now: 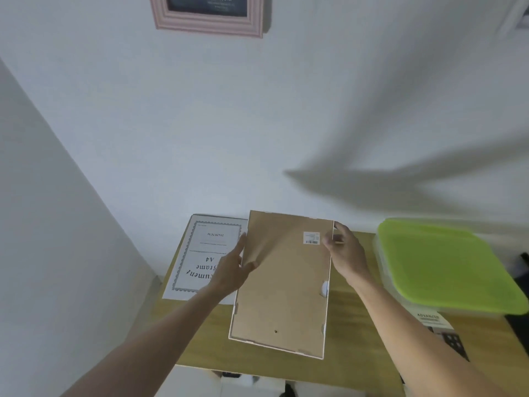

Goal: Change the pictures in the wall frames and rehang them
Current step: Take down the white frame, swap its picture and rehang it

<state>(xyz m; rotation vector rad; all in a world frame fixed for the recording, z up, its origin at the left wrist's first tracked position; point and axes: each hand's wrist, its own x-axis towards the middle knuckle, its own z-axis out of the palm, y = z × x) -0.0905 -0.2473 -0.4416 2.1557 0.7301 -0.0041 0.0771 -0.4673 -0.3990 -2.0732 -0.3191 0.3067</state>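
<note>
White walls meet in a corner behind a small wooden table (352, 325), and a pink frame (207, 22) hangs up high. Face-down on the table lies the white frame (282, 285), brown backing up, its near edge close to the table's front lip. Left hand (233, 270) rests flat-fingered on its left edge; right hand (345, 250) pinches something small at its far right corner. Left of the frame sits the printed insert sheet (197, 253), partly under it. Right of it, a green-lidded container (446, 267) crowds that side.
</note>
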